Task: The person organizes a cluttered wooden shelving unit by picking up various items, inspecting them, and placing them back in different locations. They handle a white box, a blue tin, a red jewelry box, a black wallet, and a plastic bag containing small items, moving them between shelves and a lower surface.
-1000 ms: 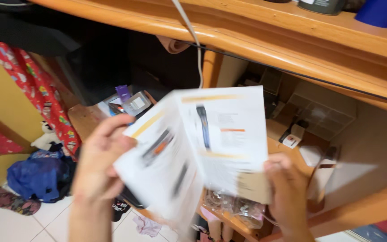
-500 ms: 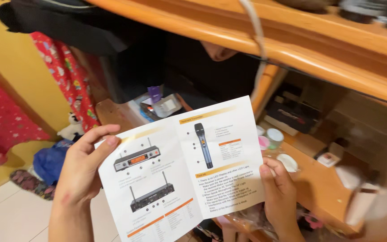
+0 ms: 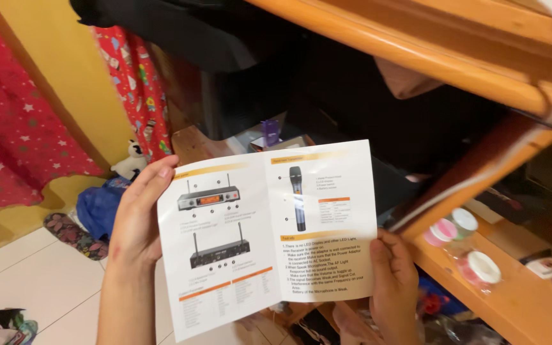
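Two hands hold our leaflet (image 3: 266, 236) open at centre frame: left hand (image 3: 138, 217) grips its left edge, right hand (image 3: 394, 275) its lower right; unfolding looks done, pages readable.

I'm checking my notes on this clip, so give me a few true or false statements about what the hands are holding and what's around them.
1. Both hands hold an open leaflet. True.
2. The left hand grips the leaflet's right edge. False: it holds the left edge; the right hand holds the right.
3. The leaflet is folded shut. False: it is spread open, showing pictures of a microphone and receiver units.
4. Small round containers sit on the wooden shelf at right. True.
5. A red patterned cloth hangs at left. True.
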